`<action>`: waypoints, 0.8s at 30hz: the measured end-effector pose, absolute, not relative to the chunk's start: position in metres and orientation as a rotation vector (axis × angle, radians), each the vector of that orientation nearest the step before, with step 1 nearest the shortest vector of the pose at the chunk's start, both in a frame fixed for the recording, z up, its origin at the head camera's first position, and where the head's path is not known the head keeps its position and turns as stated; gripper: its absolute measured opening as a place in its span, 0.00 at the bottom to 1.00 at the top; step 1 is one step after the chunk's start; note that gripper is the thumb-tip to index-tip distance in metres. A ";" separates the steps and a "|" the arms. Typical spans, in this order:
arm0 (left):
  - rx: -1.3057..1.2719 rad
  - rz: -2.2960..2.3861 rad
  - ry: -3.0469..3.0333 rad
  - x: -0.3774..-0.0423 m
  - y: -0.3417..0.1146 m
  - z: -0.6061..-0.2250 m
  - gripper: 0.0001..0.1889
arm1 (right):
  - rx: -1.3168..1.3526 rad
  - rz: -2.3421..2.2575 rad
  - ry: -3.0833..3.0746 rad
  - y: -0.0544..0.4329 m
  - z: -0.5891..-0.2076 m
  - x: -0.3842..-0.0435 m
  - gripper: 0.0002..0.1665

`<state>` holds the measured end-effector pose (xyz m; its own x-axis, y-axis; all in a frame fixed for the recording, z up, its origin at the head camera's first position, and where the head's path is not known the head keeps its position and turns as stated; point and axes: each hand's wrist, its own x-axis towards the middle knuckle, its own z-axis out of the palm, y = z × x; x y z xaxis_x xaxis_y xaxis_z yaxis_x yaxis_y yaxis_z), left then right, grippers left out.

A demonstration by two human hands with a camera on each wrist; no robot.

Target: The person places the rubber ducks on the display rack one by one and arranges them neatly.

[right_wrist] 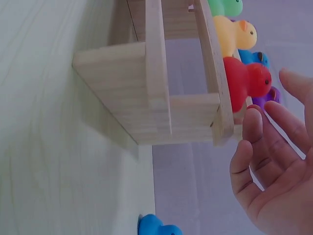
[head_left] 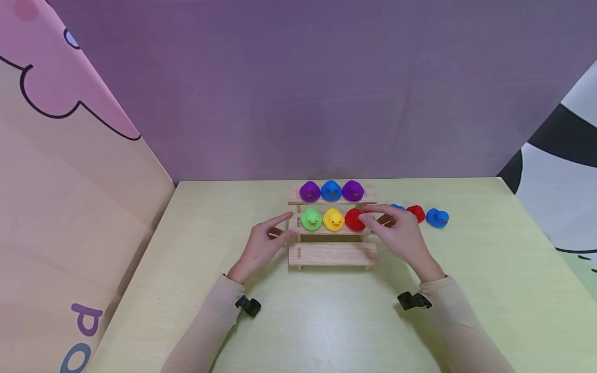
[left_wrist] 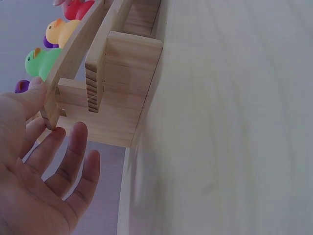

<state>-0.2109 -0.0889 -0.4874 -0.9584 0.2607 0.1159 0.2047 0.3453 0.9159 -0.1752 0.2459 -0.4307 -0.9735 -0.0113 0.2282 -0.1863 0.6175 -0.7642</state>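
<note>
A tiered wooden stand (head_left: 333, 254) has three steps. On its middle step sit a green duck (head_left: 311, 219), a yellow duck (head_left: 333, 220) and a red duck (head_left: 353, 220) in a row. My left hand (head_left: 262, 245) pinches the left end of that step, thumb at one edge and index finger at the other, as the left wrist view shows. Beside the red duck is my right hand (head_left: 396, 233), its fingers loosely bent and its fingertips close to the duck. In the right wrist view, a gap shows between the thumb and the red duck (right_wrist: 239, 85).
The top step holds two purple ducks (head_left: 310, 191) with a blue duck (head_left: 331, 191) between them. Right of the stand, another red duck (head_left: 416, 213) and a blue duck (head_left: 437, 218) lie on the table (head_left: 326, 321), plus a blue one partly behind my right hand. A purple wall (head_left: 298, 93) rises behind.
</note>
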 end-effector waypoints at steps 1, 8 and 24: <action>0.440 1.716 2.534 -0.211 -0.089 -0.487 0.27 | 0.155 1.285 -2.636 0.247 -0.430 -0.175 0.22; 0.456 1.716 2.537 -0.211 -0.090 -0.487 0.26 | 0.117 1.222 -2.586 0.260 -0.435 -0.180 0.20; 0.437 1.716 2.539 -0.210 -0.089 -0.485 0.27 | -0.003 1.249 -2.566 0.306 -0.450 -0.181 0.25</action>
<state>-0.2096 -0.0886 -0.4850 -0.9591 0.2571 0.1187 0.2060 0.3456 0.9155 -0.1806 0.3060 -0.4503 -0.9589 0.1260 0.2542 -0.1224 0.6247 -0.7712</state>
